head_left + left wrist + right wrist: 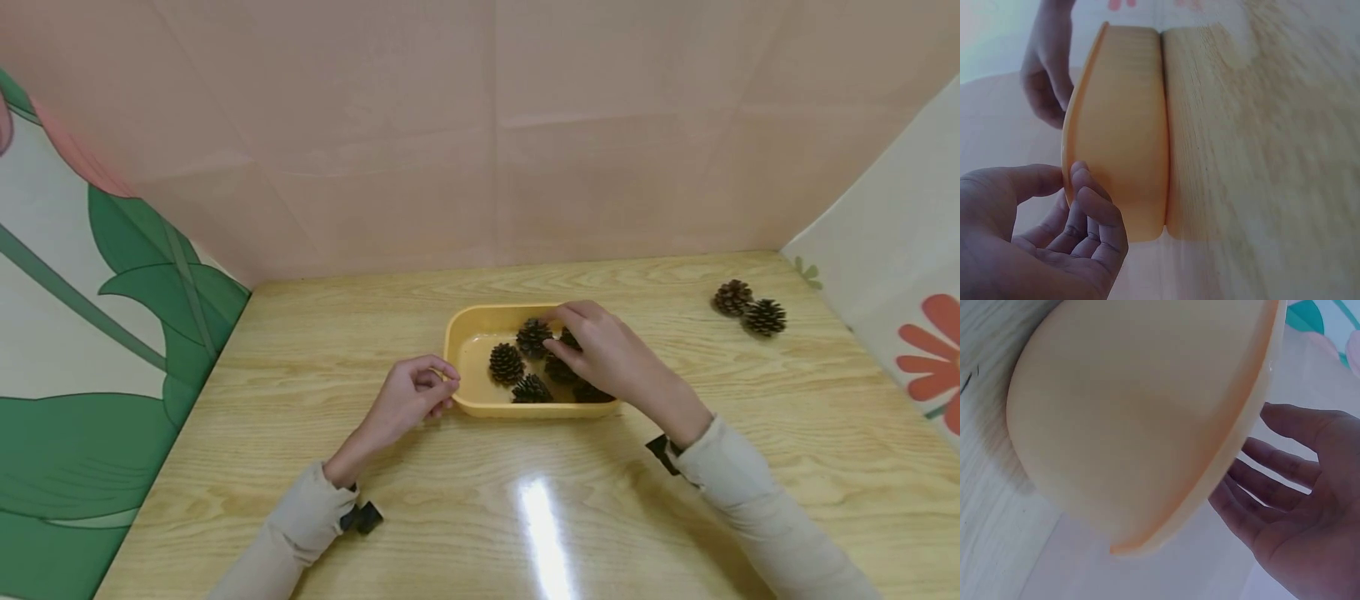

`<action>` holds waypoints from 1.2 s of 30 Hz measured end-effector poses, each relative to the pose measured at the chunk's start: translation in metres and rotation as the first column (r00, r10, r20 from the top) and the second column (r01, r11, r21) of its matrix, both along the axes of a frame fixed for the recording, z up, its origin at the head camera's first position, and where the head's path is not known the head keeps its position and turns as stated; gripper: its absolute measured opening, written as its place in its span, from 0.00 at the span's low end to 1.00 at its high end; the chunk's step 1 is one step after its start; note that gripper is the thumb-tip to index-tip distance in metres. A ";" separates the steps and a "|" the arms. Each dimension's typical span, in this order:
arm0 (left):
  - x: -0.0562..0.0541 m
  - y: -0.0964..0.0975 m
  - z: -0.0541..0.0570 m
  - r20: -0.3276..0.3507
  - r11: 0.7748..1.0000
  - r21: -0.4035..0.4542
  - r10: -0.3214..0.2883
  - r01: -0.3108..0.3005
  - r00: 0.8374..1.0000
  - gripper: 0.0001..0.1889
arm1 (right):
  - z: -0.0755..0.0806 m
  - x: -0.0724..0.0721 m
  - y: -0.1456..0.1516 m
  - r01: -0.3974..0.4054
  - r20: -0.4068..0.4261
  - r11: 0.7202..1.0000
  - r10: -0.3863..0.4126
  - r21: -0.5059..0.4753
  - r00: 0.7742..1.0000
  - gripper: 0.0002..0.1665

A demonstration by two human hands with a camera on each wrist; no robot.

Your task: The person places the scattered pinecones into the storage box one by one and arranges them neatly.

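Observation:
A yellow oblong tub (pixel 540 411) sits on the wooden table with several brown pine cones (pixel 506 364) in it. My left hand (pixel 412 396) holds the tub's left end, thumb at the rim and bent fingers against the outer wall (pixel 1122 125). Over the right half of the tub, my right hand (pixel 603 346) reaches down among the pine cones, its thumb and forefinger apart with a dark cone (pixel 568 337) showing between them. In the right wrist view the fingers (pixel 1279 487) are loosely extended, and the tub wall (pixel 1135 412) hides their tips.
Two more pine cones (pixel 765 317) lie together at the table's back right. A pink sheet (pixel 495 167) rises behind the table (pixel 420 533), with leaf-patterned and flower-patterned panels at the sides. A bright light reflection falls on the front of the table.

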State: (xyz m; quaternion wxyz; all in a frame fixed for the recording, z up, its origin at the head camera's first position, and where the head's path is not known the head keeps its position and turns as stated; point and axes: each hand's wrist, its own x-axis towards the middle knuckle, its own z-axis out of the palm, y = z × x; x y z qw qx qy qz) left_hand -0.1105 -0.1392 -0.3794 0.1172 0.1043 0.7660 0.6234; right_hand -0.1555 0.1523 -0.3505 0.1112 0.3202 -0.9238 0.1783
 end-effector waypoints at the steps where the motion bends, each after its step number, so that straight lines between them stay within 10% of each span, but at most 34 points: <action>1: 0.000 0.000 0.000 -0.001 1.000 0.000 0.000 0.000 1.000 0.03 | 0.001 -0.001 0.001 0.008 0.008 1.000 -0.008 -0.002 1.000 0.20; 36: 0.000 -0.001 -0.002 -0.006 1.000 -0.003 -0.003 0.003 1.000 0.04 | 0.022 -0.030 0.072 0.238 0.099 0.971 -0.234 -0.035 0.967 0.24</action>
